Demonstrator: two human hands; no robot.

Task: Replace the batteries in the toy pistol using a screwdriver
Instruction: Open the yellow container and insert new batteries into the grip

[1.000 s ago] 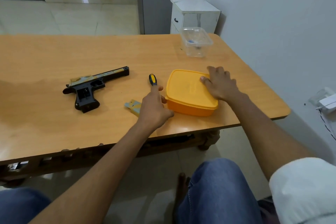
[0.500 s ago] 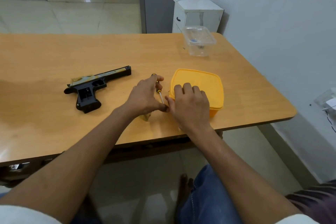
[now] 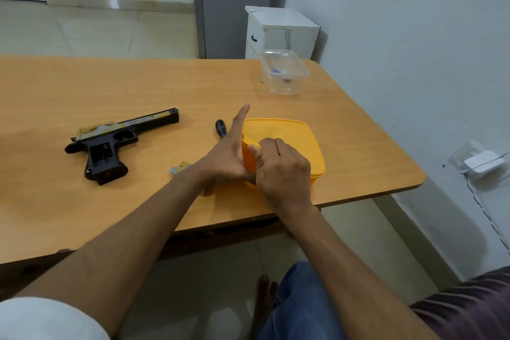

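Both hands are busy at the yellow box (image 3: 287,146), which sits on the tabletop (image 3: 165,85) near its front edge. The left hand (image 3: 226,157) lies against the box's left side with fingers straight, the thumb pointing up and away, seemingly steadying the box rather than gripping it. The right hand (image 3: 284,171) has its fingers curled over the near-left corner of the lid, pinching its rim, and that corner looks lifted, so the step in hand is probably opening the box, perhaps for fresh batteries; what is inside cannot be seen. The toy pistol (image 3: 116,141) lies on its side well to the left of the box, its long axis running left to right with the barrel toward the box and the grip toward the front edge; a dark opening shows in the grip. The left hand is the nearer to it. The screwdriver (image 3: 220,128) lies just left of the box, only its black handle showing behind the left hand. A small grey-and-yellow piece (image 3: 179,168), possibly the battery cover, lies left of the box by the left wrist. A clear container (image 3: 284,72) stands behind the box.
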